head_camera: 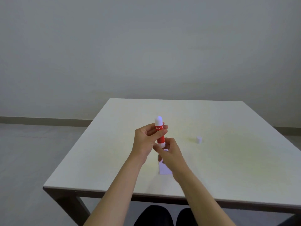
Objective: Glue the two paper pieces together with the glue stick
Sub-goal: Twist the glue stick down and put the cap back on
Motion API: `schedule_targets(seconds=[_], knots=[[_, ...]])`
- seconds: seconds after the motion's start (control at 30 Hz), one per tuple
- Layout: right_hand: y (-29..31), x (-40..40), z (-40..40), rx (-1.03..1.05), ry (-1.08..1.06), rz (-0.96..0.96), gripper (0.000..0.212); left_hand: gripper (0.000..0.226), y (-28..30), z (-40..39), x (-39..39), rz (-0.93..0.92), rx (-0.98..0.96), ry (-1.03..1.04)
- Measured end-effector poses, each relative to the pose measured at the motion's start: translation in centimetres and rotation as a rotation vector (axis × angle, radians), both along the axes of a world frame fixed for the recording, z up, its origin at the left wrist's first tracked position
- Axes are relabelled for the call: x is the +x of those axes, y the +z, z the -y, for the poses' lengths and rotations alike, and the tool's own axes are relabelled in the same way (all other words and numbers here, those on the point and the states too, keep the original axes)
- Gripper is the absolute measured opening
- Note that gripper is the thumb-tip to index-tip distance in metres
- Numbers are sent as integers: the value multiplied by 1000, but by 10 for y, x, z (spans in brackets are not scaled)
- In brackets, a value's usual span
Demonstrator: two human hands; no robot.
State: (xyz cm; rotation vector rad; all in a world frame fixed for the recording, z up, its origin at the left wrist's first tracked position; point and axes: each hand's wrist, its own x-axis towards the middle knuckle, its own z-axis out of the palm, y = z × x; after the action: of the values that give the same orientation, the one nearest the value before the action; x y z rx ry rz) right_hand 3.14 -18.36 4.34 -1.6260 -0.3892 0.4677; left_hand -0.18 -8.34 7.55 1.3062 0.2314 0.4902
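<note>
A red glue stick [160,133] with white ends stands upright above the middle of the table, its white glue tip bare at the top. My left hand [146,141] wraps around its red barrel. My right hand [169,154] pinches the white base of the glue stick from below. The white cap [198,139] stands alone on the table to the right. A white paper piece [164,169] lies flat on the table under my right wrist, partly hidden; I cannot make out a second piece.
The pale table [228,160] reaches far to the right and has its near edge just above my knees. A grey floor lies to the left and a plain wall stands behind.
</note>
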Motion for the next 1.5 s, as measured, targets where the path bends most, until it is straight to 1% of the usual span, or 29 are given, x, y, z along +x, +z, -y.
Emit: schedule_targets(seconds=[0.07, 0.1, 0.17, 0.27, 0.33, 0.37, 0.43, 0.47, 0.5, 0.53, 0.57, 0.6, 0.67, 0.7, 0.73, 0.8, 0.83, 0.9, 0.93, 1.03, 1.07, 1.1, 1.13, 1.17, 1.23, 1.27, 1.3, 1.37, 1.5], knots=[[11, 11, 14, 238, 320, -307, 28, 16, 3, -6, -2, -9, 0, -24], [15, 16, 22, 315, 415, -391, 31, 15, 4, -7, -3, -4, 3, -37], [17, 20, 31, 355, 490, -401, 32, 16, 7, -8, -3, 15, 8, -61], [14, 20, 32, 327, 395, -274, 22, 18, 7, -6, -4, 22, -2, -71], [13, 14, 27, 226, 211, -80, 7, 18, 5, -4, -3, 33, -4, -67], [11, 10, 22, 165, 90, 10, 8, 18, 5, -1, -3, 34, 10, -69], [3, -1, 12, 72, -147, 132, 23, 20, 3, 4, -2, 31, 47, -73], [0, -6, 8, 47, -225, 187, 27, 20, 2, 6, -1, 30, 53, -68], [-2, -7, 6, 25, -250, 222, 28, 20, 2, 8, -1, 27, 52, -58], [-3, -5, 7, 28, -214, 217, 25, 20, 3, 7, -2, 24, 48, -51], [-1, -1, 11, 80, -99, 142, 21, 20, 4, 5, -2, 20, 42, -50], [1, 4, 17, 170, 87, 6, 21, 19, 5, 3, -3, 13, 31, -53], [2, 13, 31, 352, 439, -288, 35, 19, 6, 0, -6, -2, 8, -78], [2, 16, 38, 378, 532, -359, 37, 23, 6, 0, -7, -3, 3, -99], [1, 17, 41, 375, 569, -374, 37, 29, 5, 1, -8, -5, 1, -119], [-4, 19, 43, 362, 543, -337, 31, 36, 3, 3, -9, -12, 1, -135], [-5, 19, 41, 356, 496, -315, 27, 34, 2, 4, -8, -14, 3, -129], [-8, 14, 35, 318, 341, -216, 14, 23, -1, 5, -6, -28, 6, -103], [-9, 10, 30, 276, 248, -154, 12, 18, -3, 7, -5, -36, 4, -91], [-15, -4, 15, 52, -58, 83, 27, 12, -8, 10, -3, -66, 26, -53], [-17, -6, 13, -7, -114, 151, 29, 11, -8, 11, -3, -77, 36, -34], [-19, -5, 13, -26, -109, 164, 29, 11, -8, 11, -4, -84, 34, -20], [-18, -3, 15, 5, -42, 104, 25, 10, -8, 9, -5, -86, 24, -17], [-15, 2, 19, 75, 83, -14, 25, 10, -7, 7, -5, -85, 12, -28], [-12, 13, 30, 249, 378, -278, 36, 9, -6, 2, -8, -81, 5, -82], [-11, 18, 37, 301, 486, -351, 39, 11, -6, 1, -8, -77, 6, -110], [-11, 22, 42, 330, 558, -379, 39, 12, -7, 0, -9, -72, 3, -132], [-13, 28, 48, 323, 596, -336, 34, 11, -9, -1, -9, -69, 4, -161], [-16, 26, 45, 272, 442, -236, 18, 13, -14, 1, -8, -44, -9, -148]])
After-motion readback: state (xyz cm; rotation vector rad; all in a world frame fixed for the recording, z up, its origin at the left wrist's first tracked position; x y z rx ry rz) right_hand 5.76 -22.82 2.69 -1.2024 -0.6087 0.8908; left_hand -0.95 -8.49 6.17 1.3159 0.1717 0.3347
